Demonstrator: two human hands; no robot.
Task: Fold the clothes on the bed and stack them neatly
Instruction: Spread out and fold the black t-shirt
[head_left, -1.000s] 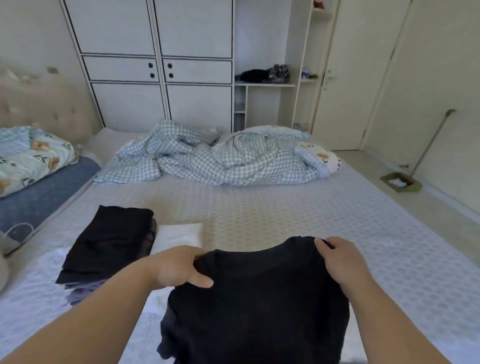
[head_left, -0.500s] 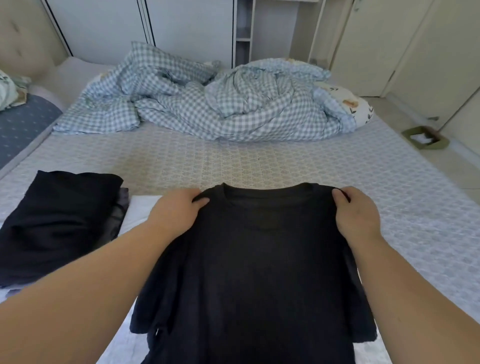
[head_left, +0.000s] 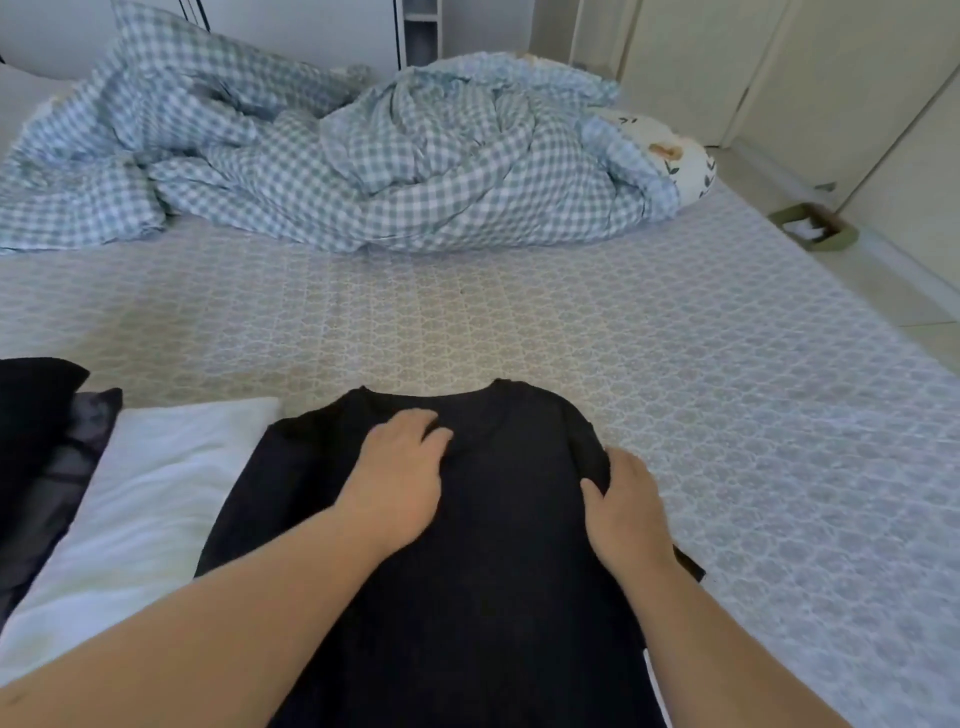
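A: Where is the garment the person is working on?

B: The black T-shirt (head_left: 483, 545) lies spread on the bed (head_left: 467, 322), collar away from the person, its left edge overlapping a white folded cloth (head_left: 150, 493). Further left, at the frame's edge, sits a dark stack of folded clothes (head_left: 36, 441).

A: And the hands?

B: The left hand (head_left: 395, 483) lies flat on the chest just below the collar, fingers relaxed and pressing, gripping nothing. The right hand (head_left: 626, 509) rests on the shirt's right side near the shoulder; its fingers look fairly straight, but whether the thumb is pinching a ridge of fabric there cannot be told.

A: So what step does this look like?

B: Judging from the layout, smoothing the shirt flat before the first fold.

A: How should that be done well?

B: Probably by sweeping both palms outward from the middle so wrinkles leave at the edges, then checking that the sleeves lie flat; the right sleeve seems bunched under the hand. The left side would fold more cleanly if the shirt were clear of the white cloth, so nothing drags with it.

A: Anything else about?

B: A crumpled blue checked duvet (head_left: 337, 156) lies at the far end, well apart from the work.
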